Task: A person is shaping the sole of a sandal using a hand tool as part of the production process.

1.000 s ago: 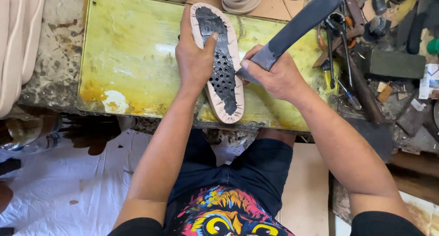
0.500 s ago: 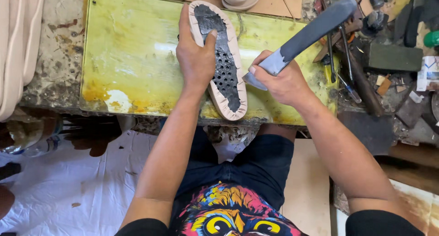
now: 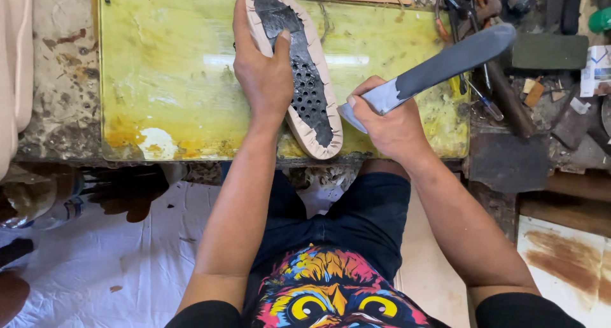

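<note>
Yellow-stained glass work board [image 3: 172, 80] on a worn bench, dark sharpening block [image 3: 550, 51] far right, cluttered hand tools [image 3: 471, 3], white cloth [image 3: 95, 258] near left

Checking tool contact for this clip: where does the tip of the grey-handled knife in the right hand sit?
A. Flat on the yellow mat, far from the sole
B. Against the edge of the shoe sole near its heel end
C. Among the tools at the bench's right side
B: the right hand holds the knife with its tip at the edge of the shoe sole, which the left hand presses onto the yellow mat.
</note>
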